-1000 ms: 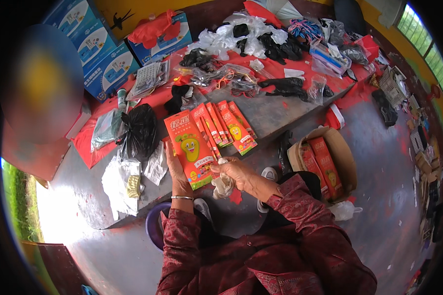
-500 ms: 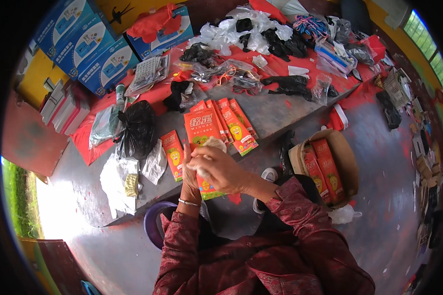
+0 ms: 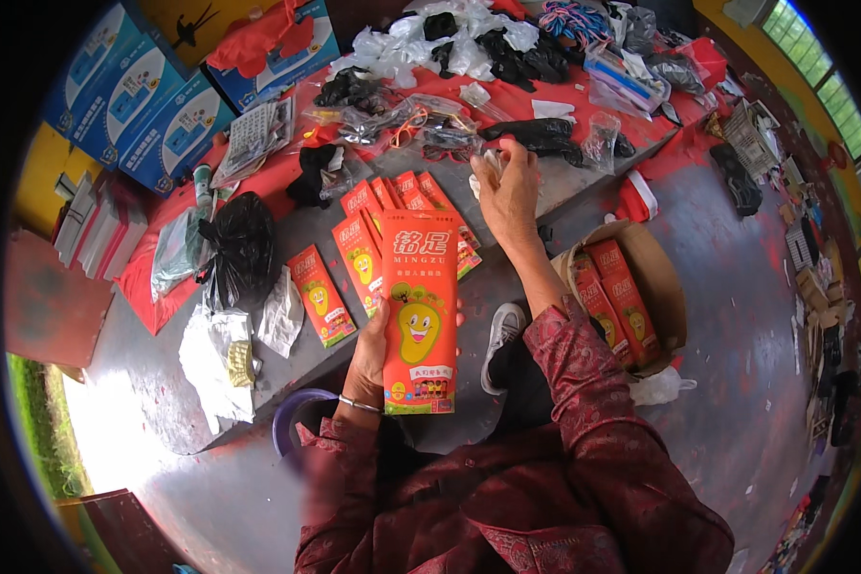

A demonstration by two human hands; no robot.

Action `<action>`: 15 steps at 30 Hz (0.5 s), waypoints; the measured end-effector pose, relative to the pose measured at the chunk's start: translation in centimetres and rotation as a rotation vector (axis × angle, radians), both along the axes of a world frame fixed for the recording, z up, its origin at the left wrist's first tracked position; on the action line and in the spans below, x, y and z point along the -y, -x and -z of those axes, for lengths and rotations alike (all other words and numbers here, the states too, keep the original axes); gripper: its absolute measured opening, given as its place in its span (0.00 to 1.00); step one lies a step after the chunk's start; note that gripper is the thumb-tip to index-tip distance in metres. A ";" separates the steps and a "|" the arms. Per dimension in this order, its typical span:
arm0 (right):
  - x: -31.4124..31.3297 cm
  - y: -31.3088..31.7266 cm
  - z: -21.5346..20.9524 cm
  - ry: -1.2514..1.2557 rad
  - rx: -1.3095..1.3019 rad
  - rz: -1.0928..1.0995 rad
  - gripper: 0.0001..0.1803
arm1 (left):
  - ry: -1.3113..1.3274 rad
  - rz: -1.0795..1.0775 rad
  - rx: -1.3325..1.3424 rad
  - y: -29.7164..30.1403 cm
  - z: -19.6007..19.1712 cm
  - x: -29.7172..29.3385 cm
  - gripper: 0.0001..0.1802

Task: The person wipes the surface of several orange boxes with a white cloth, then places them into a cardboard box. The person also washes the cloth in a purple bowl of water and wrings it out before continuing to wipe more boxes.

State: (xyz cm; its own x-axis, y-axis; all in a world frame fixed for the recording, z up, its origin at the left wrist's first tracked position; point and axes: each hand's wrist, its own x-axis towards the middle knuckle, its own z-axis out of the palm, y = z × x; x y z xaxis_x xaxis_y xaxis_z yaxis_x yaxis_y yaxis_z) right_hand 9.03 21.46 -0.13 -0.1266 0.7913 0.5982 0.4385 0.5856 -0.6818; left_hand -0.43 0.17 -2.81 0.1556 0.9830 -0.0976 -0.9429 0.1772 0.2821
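Simply held: one red packet (image 3: 418, 330)

The left hand (image 3: 367, 350) wraps its fingers round the packet's lower sides, in front of the table's (image 3: 270, 380) near edge, perhaps so its picture can show. The right hand's (image 3: 510, 199) bent fingers seem to pinch a white cloth (image 3: 492, 162) near that edge. Other packets (image 3: 359, 263) overlap nearby, maybe saving room.

Below the grip of your left hand (image 3: 366, 364), you wear a silver bangle (image 3: 359, 406), patterned maroon jacket (image 3: 507, 488) and dark trousers (image 3: 526, 387).
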 end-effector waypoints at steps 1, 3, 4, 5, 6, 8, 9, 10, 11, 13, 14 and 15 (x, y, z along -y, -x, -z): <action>1.0 0.2 -0.8 -0.027 -0.037 -0.116 0.19 | 0.016 -0.008 0.042 0.0 0.1 0.1 0.39; 4.7 1.2 -2.2 -0.079 -0.111 -0.353 0.18 | 0.070 -0.041 -0.127 0.5 0.7 0.6 0.36; 6.8 2.0 -2.5 -0.097 -0.095 -0.542 0.16 | 0.096 -0.052 -0.210 0.8 1.2 0.7 0.35; 8.9 3.0 -2.4 -0.108 -0.087 -0.733 0.15 | 0.103 -0.068 -0.265 1.2 2.1 1.1 0.35; 10.0 3.5 -1.5 -0.144 0.125 -0.866 0.13 | 0.111 -0.081 -0.319 1.5 3.4 1.3 0.36; 10.4 3.8 1.2 -0.311 0.313 -0.879 0.09 | 0.135 -0.091 -0.287 1.1 3.8 1.2 0.39; 9.7 3.6 0.6 -0.357 0.300 -0.813 0.08 | 0.115 -0.066 -0.309 0.6 2.6 1.3 0.38; 8.5 3.6 0.0 -0.405 0.282 -0.764 0.08 | 0.099 -0.060 -0.330 0.0 1.1 1.7 0.38; 6.4 3.4 -0.3 -0.355 0.224 -0.669 0.08 | 0.071 -0.044 -0.354 -0.4 0.1 1.6 0.37; 2.6 1.8 0.1 -0.218 0.192 -0.297 0.09 | 0.000 -0.040 -0.311 -0.6 0.3 1.2 0.37; 1.6 1.1 0.1 -0.096 0.106 -0.146 0.07 | -0.030 -0.028 -0.230 -0.7 0.4 0.9 0.38; 1.4 0.6 -0.4 -0.040 -0.026 -0.159 0.08 | -0.061 -0.022 -0.151 -0.7 0.6 0.8 0.39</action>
State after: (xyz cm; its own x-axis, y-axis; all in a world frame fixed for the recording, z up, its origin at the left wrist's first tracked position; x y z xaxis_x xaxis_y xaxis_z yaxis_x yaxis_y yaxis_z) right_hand 8.38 20.09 0.27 -0.2320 0.7381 0.6335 0.3208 0.6729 -0.6665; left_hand 0.24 -0.64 -3.36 0.1225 0.9908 -0.0583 -0.8925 0.1356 0.4302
